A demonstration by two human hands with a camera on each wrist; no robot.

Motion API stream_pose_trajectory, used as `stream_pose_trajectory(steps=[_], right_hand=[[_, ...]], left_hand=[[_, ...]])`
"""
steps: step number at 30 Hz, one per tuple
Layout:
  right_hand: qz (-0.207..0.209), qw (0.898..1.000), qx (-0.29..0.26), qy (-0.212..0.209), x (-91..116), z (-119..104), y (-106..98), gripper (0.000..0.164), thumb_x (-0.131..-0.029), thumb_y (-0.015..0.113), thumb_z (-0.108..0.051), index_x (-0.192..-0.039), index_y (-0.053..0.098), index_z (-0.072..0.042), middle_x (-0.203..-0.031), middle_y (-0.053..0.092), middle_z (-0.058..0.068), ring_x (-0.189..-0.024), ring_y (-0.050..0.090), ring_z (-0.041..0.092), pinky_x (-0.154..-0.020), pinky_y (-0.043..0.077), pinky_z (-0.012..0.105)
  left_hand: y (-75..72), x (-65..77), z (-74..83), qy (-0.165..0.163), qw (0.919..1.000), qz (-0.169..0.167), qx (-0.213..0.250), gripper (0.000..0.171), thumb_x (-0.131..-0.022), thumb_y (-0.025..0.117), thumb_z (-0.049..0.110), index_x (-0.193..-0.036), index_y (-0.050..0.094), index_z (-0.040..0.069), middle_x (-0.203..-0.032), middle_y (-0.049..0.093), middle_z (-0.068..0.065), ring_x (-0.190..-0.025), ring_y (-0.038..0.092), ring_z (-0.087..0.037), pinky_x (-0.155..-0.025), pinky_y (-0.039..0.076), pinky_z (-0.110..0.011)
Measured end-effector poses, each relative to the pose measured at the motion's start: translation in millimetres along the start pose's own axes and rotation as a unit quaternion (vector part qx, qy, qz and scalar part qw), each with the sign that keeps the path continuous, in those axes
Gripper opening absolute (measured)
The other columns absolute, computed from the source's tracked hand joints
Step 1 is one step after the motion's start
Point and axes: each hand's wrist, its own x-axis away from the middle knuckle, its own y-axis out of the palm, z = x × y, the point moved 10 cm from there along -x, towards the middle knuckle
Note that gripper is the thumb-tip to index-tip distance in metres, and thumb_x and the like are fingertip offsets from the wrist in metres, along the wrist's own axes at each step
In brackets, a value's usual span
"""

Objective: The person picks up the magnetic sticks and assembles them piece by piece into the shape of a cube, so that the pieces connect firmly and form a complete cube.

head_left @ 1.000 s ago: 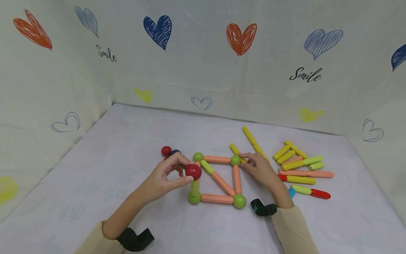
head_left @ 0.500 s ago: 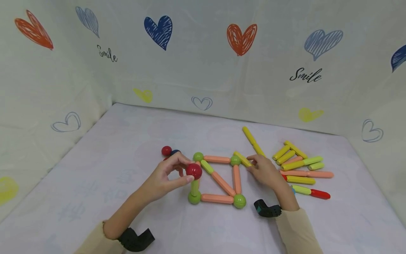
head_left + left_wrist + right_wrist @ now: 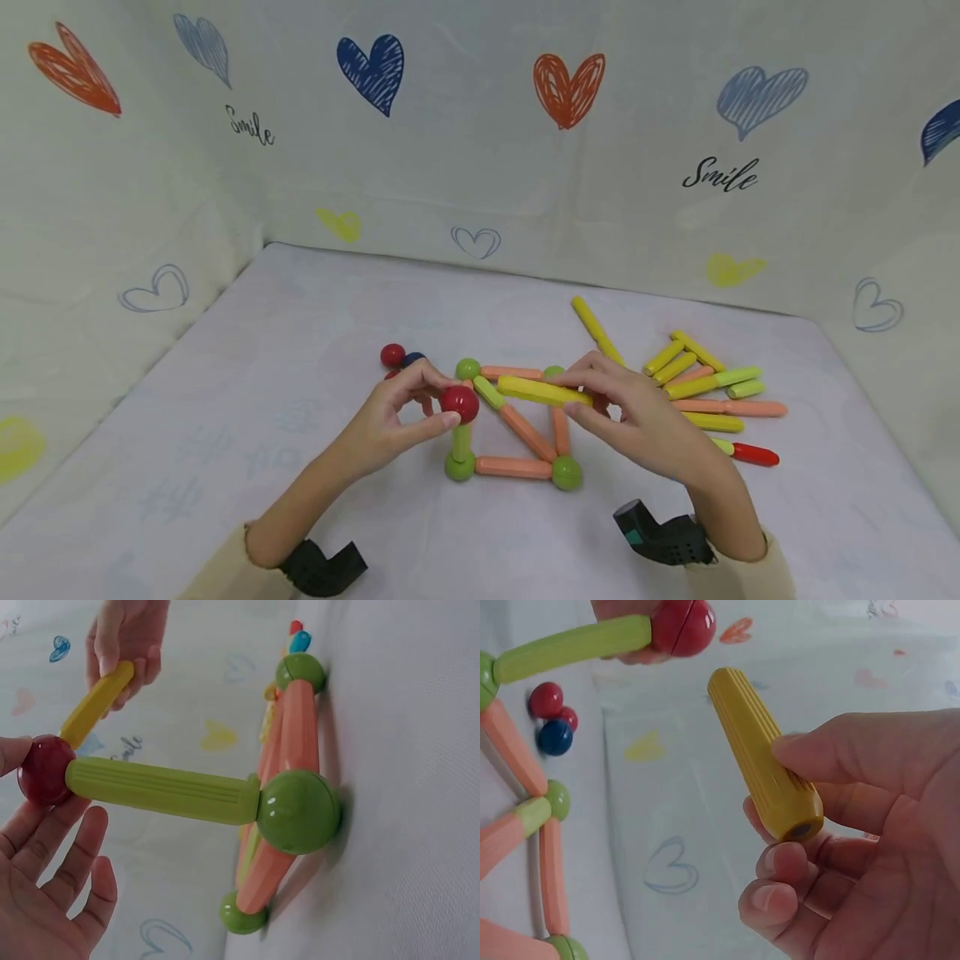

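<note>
So my left hand has the red ball pinched, sitting atop the upright green rod just below my fingers. Right of that ball, not touching it, is the yellow rod, lying roughly left-right, free tip aimed ballwards. My right hand pinches its other end. Loose rods lie beyond that hand.

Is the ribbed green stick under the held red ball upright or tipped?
Upright: the green stick rises from a green ball to the red ball.
</note>
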Motion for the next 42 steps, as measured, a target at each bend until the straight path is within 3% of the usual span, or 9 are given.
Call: stream_pose_trajectory(steps=[5, 11, 17, 21, 25, 27, 38, 42], right_hand=[[-0.031, 0.999, 0.010, 0.017, 3, -18, 12, 0.027, -0.091, 0.058, -0.013, -0.117, 0.062, -0.017, -0.098, 0.050, -0.006, -0.071, 0.046, 0.005, -0.056, 0.043, 0.018], [-0.030, 0.998, 0.035, 0.035, 4, -22, 14, 0.026, -0.091, 0.059, -0.016, -0.116, 0.063, -0.016, -0.099, 0.050, -0.007, -0.076, 0.047, 0.004, -0.060, 0.045, 0.018], [-0.023, 0.998, 0.037, 0.040, 3, -18, 12, 0.028, -0.088, 0.063, -0.011, -0.115, 0.064, -0.016, -0.096, 0.051, -0.007, -0.078, 0.047, 0.006, -0.060, 0.046, 0.018], [-0.022, 0.998, 0.038, 0.041, 3, -16, 10, 0.029, -0.087, 0.063, -0.010, -0.115, 0.064, -0.018, -0.095, 0.051, -0.007, -0.078, 0.047, 0.006, -0.060, 0.046, 0.018], [-0.026, 0.998, 0.032, 0.040, 4, -16, 11, 0.028, -0.088, 0.063, -0.010, -0.115, 0.063, -0.018, -0.094, 0.051, -0.007, -0.078, 0.047, 0.006, -0.060, 0.046, 0.018], [-0.027, 0.998, 0.030, 0.042, 5, -16, 10, 0.028, -0.088, 0.063, -0.011, -0.114, 0.063, -0.019, -0.095, 0.051, -0.007, -0.077, 0.047, 0.006, -0.060, 0.045, 0.018], [-0.029, 0.999, -0.001, 0.025, 6, -14, 9, 0.030, -0.086, 0.066, -0.024, -0.115, 0.060, -0.020, -0.094, 0.056, -0.010, -0.077, 0.049, 0.006, -0.061, 0.046, 0.019], [-0.031, 0.999, -0.006, 0.008, 4, -16, 11, 0.029, -0.085, 0.067, -0.017, -0.113, 0.060, -0.019, -0.094, 0.056, -0.010, -0.078, 0.049, 0.006, -0.063, 0.046, 0.020]], left_hand=[[1.0, 0.3, 1.1, -0.001, 0.9999, 0.007, -0.012, 0.020, -0.083, 0.067, 0.010, -0.100, 0.057, 0.008, -0.104, 0.065, -0.006, -0.086, 0.054, -0.014, -0.070, 0.049, -0.026], [2.4, 0.6, 1.9, -0.016, 0.9993, 0.005, -0.034, 0.022, -0.083, 0.067, 0.012, -0.102, 0.056, 0.010, -0.105, 0.065, -0.003, -0.089, 0.055, -0.015, -0.072, 0.050, -0.026], [7.9, 0.1, 12.5, -0.012, 0.9956, -0.005, -0.093, 0.040, -0.082, 0.070, 0.013, -0.118, 0.052, 0.011, -0.112, 0.061, 0.001, -0.097, 0.055, -0.011, -0.075, 0.051, -0.027], [17.3, -1.7, 24.1, 0.008, 0.9868, -0.014, -0.161, 0.044, -0.084, 0.069, 0.021, -0.124, 0.051, 0.016, -0.118, 0.058, 0.005, -0.102, 0.053, -0.008, -0.081, 0.051, -0.025], [28.3, -6.8, 34.2, 0.021, 0.9698, -0.022, -0.242, 0.033, -0.087, 0.065, 0.029, -0.118, 0.056, 0.021, -0.109, 0.057, 0.011, -0.098, 0.050, -0.005, -0.081, 0.050, -0.022], [33.9, -9.5, 35.9, 0.027, 0.9662, -0.030, -0.255, 0.029, -0.088, 0.063, 0.029, -0.114, 0.057, 0.019, -0.102, 0.056, 0.011, -0.092, 0.048, -0.005, -0.076, 0.049, -0.022], [40.9, -9.8, 28.5, 0.009, 0.9867, -0.053, -0.154, 0.025, -0.091, 0.059, 0.029, -0.112, 0.056, 0.016, -0.096, 0.054, 0.006, -0.080, 0.048, -0.007, -0.065, 0.047, -0.017], [35.9, -9.9, 25.2, -0.009, 0.9920, -0.052, -0.115, 0.032, -0.091, 0.059, 0.029, -0.120, 0.054, 0.017, -0.104, 0.057, 0.005, -0.089, 0.052, -0.008, -0.075, 0.050, -0.021]])
